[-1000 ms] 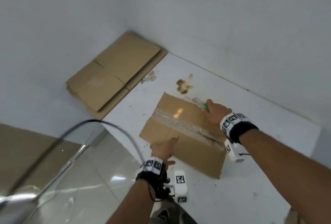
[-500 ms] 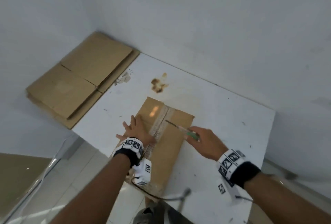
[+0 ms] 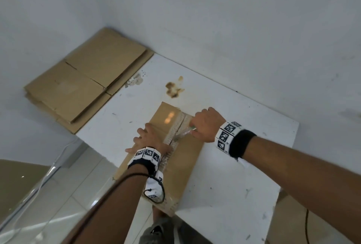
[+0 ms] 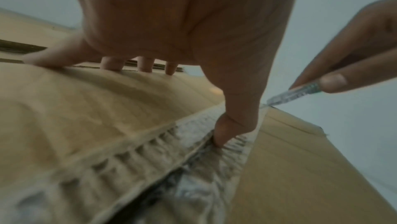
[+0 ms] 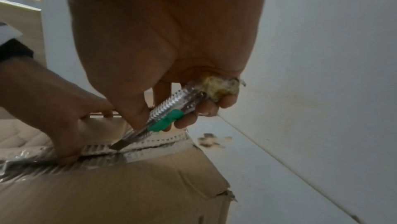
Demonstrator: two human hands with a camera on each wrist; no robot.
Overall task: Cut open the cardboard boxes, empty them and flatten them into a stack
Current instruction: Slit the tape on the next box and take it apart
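Observation:
A taped cardboard box (image 3: pixel 187 157) lies lengthwise on the white table (image 3: pixel 234 165), its near end past the table edge. My left hand (image 3: pixel 150 140) presses flat on the box top, fingers spread, thumb on the tape seam (image 4: pixel 193 142). My right hand (image 3: pixel 205 124) grips a clear utility knife with a green slider (image 5: pixel 169 117). Its blade tip (image 5: pixel 117 146) sits in the tape seam (image 5: pixel 150 144) near the box's far end, just beside my left thumb (image 5: pixel 66 156). A pale crumpled scrap (image 5: pixel 221 86) is also held in the right hand at the knife's back end.
A stack of flattened cardboard (image 3: pixel 86 83) lies at the far left against the wall. Brown stains (image 3: pixel 173 89) mark the table beyond the box. White walls close in behind and to the right. Glossy floor tiles (image 3: pixel 58 195) and a cable lie at the left.
The box has been turned lengthwise toward me. My left hand moved onto its top and pressed flat. My right hand brought the knife from beside the box down into the tape seam.

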